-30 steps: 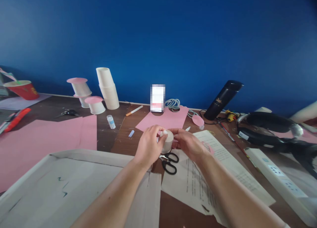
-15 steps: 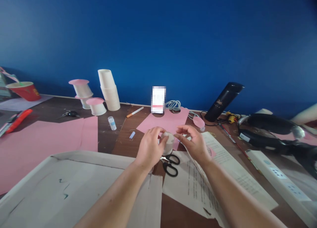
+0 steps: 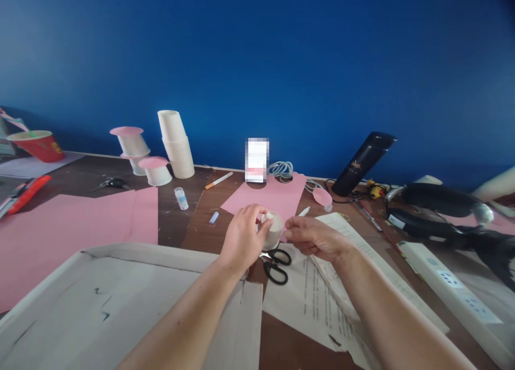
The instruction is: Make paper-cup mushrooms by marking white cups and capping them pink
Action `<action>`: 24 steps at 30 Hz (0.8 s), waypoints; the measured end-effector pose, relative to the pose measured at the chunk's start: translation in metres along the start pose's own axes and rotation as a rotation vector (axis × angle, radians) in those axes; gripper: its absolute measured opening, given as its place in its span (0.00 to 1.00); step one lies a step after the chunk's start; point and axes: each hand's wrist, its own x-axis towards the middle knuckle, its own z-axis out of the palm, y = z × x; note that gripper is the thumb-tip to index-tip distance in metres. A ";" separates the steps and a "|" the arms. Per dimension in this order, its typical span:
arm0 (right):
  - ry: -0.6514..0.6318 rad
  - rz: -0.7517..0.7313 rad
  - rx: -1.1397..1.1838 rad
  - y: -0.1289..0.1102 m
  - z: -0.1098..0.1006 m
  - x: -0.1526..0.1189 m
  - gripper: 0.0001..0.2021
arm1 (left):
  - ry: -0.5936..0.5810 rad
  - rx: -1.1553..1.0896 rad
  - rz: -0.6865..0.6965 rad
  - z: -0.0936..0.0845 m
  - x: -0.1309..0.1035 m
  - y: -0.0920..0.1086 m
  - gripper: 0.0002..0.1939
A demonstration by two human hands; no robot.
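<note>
My left hand [image 3: 246, 235] is closed around a small white paper cup [image 3: 273, 231]. Its thumb and index finger rest at the cup's near left rim. To the right of the cup, my right hand [image 3: 316, 236] hovers with loosely bent fingers; its fingertips point at the cup with a small gap. No held thing shows in it, though its palm side is hidden. A white pointed stick [image 3: 304, 212] peeks out behind the right hand. Black-handled scissors [image 3: 277, 265] lie just below the cup, their blades partly covered by my left hand.
Cups topped with pink discs [image 3: 155, 171] and a tall cup stack [image 3: 177, 150] stand left. A small clear tube [image 3: 181, 198], pink paper [image 3: 257, 195], printed sheets [image 3: 298, 300] and a white box lid [image 3: 140, 305] surround my hands. Right are a black flask [image 3: 362, 166] and power strip [image 3: 446, 281].
My right hand has turned palm downward and its fingers have drawn closer together, uncovering the white pointed stick. My left hand keeps its hold on the cup.
</note>
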 end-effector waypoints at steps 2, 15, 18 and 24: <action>-0.037 0.039 -0.021 0.001 0.002 0.001 0.19 | -0.002 0.001 0.004 0.000 0.000 0.000 0.05; -0.004 0.027 -0.260 0.012 0.012 0.009 0.25 | 0.004 -0.002 0.001 0.000 0.000 0.001 0.05; 0.010 0.034 -0.241 0.013 0.012 0.009 0.24 | 0.005 0.003 -0.003 0.000 0.000 0.000 0.06; -0.025 0.013 -0.121 0.014 0.010 0.011 0.21 | -0.003 -0.001 0.002 0.000 -0.001 0.000 0.06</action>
